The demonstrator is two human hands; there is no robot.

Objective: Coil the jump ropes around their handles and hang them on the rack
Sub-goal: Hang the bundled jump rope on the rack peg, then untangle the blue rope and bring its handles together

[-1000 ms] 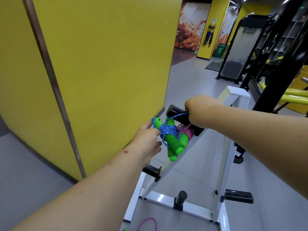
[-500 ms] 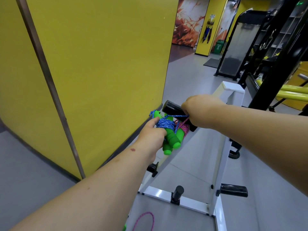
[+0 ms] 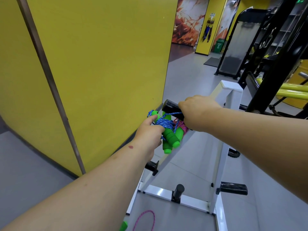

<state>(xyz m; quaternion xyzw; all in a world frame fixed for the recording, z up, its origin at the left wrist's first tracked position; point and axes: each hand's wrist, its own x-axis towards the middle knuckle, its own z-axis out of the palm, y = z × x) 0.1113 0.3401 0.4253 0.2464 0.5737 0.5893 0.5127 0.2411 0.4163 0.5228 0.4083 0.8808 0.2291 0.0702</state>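
A jump rope with green handles (image 3: pixel 170 137) and blue cord coiled round them hangs at the top black peg (image 3: pixel 170 105) of the white rack (image 3: pixel 221 130). My left hand (image 3: pixel 150 132) holds the bundle, index finger stretched along a green handle. My right hand (image 3: pixel 195 112) pinches a loop of the blue cord (image 3: pixel 173 113) against the peg. A pink coiled rope (image 3: pixel 182 126) with green handles hangs behind the blue one on the same peg.
Another pink rope (image 3: pixel 145 220) with a green handle (image 3: pixel 123 226) lies on the grey floor by the rack's foot. Lower black pegs (image 3: pixel 233 189) stick out of the rack. A yellow wall (image 3: pixel 93 64) stands close on the left; black gym machines (image 3: pixel 273 64) are to the right.
The camera has drifted closer and slightly right. My left hand slid up the green handles, its index finger now reaching to the top end. My right hand stays on the peg.
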